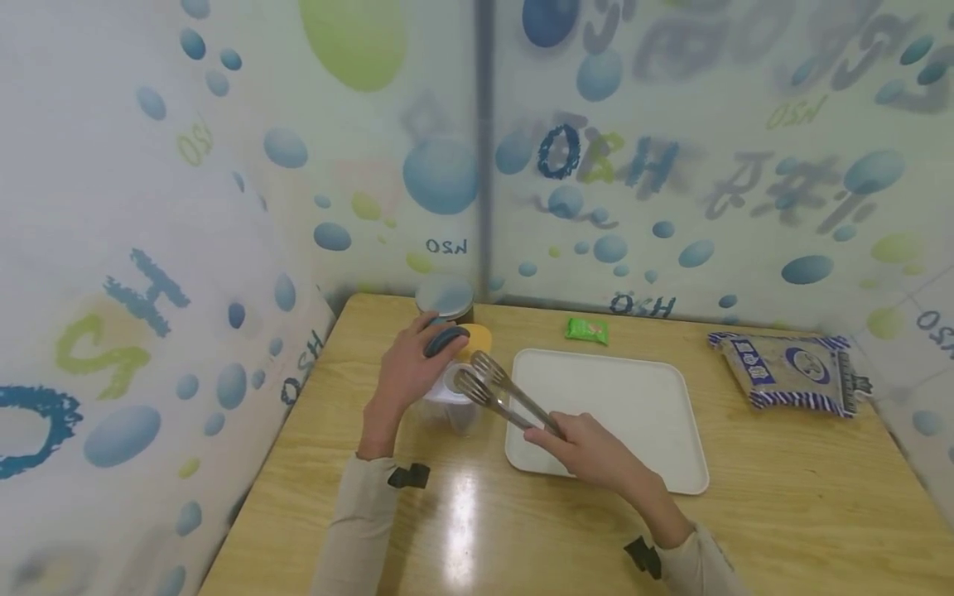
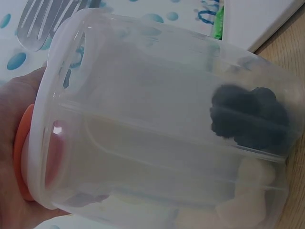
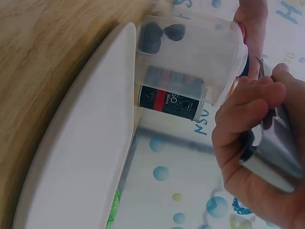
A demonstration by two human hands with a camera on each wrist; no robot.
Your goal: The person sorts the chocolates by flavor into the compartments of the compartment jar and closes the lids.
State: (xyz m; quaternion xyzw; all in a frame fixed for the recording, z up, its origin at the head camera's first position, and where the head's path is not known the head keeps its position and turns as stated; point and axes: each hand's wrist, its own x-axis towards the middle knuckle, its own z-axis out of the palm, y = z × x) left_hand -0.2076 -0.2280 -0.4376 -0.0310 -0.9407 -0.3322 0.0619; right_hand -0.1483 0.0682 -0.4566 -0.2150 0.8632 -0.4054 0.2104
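Observation:
My left hand (image 1: 408, 368) is at the top of a clear plastic container (image 2: 143, 62), pinching a dark blue cap (image 1: 445, 339) on its lid. Beside that cap sits a yellow-orange cap (image 1: 479, 341); the left wrist view shows an orange-rimmed cap (image 2: 25, 152) against the palm. Dark round pieces (image 2: 248, 114) and pale pieces (image 2: 243, 202) lie in separate compartments at the bottom. Metal tongs (image 1: 525, 400) are gripped in my right hand (image 1: 589, 447), their slotted ends apart and near the lid. Nothing is visible between the ends.
Right of the container lies a white tray (image 1: 611, 414). A dark can (image 3: 169, 101) stands behind the container. At the back is a green packet (image 1: 587, 331), and a clipped blue-striped bag (image 1: 790, 370) lies at the right. Patterned walls border the wooden table (image 1: 805, 513).

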